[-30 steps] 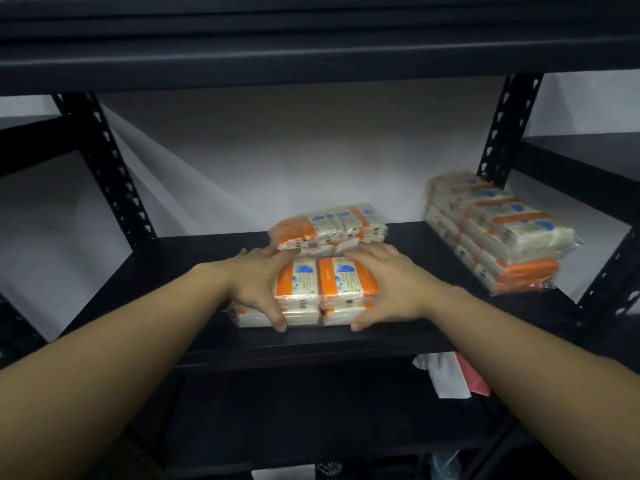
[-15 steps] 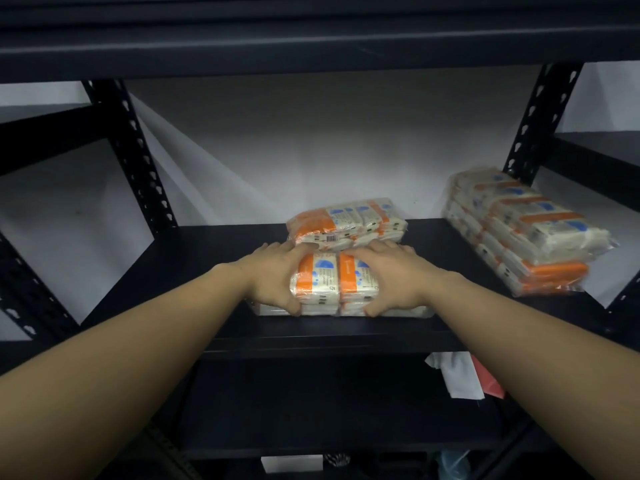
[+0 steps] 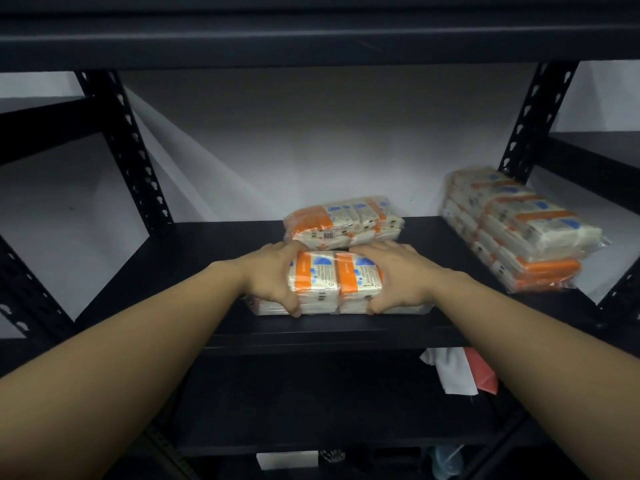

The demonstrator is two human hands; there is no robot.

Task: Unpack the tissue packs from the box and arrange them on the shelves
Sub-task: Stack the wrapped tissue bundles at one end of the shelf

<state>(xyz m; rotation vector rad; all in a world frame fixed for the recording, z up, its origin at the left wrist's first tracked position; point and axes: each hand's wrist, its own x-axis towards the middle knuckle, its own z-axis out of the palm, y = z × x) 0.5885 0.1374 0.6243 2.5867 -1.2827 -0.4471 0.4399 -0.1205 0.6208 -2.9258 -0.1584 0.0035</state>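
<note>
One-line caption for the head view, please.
Both hands, left and right, grip a tissue pack on the black shelf.

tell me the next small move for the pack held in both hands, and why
Probably slide the front tissue pack straight back until it meets the rear pack, then let go. The left hand and right hand grip its ends, it already sits on the shelf, and a narrow gap shows behind it.

Both hands, left and right, gripping tissue pack on shelf
</note>
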